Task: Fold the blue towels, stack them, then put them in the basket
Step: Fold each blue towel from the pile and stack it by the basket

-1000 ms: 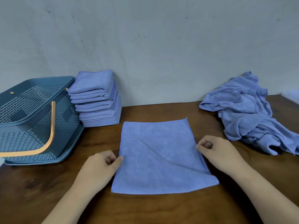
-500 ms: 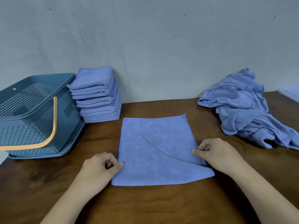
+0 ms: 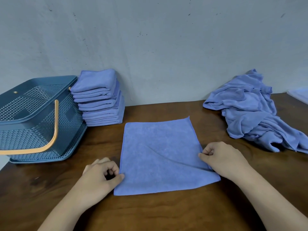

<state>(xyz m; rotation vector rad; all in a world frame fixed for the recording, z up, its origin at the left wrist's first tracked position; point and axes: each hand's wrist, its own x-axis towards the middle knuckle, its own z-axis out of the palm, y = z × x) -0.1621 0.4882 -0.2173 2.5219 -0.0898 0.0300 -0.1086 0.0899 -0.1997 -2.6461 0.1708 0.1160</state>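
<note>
A blue towel (image 3: 160, 154) lies spread flat on the brown table in front of me. My left hand (image 3: 101, 177) pinches its left edge near the front corner. My right hand (image 3: 221, 159) pinches its right edge a little farther back. A stack of several folded blue towels (image 3: 100, 99) stands at the back left against the wall. Beside that stack sits a dark blue perforated basket (image 3: 25, 104) with an orange handle (image 3: 53, 130), and nothing shows inside it. A heap of unfolded blue towels (image 3: 250, 109) lies at the back right.
A grey wall (image 3: 166, 47) closes off the back of the brown wooden table (image 3: 166, 212). A pale flat object (image 3: 300, 95) shows at the far right edge. The table's left edge runs just below the basket.
Both hands slid along the towel's side edges toward me, nearer its front corners. The towel stays flat. The camera view shifted slightly.
</note>
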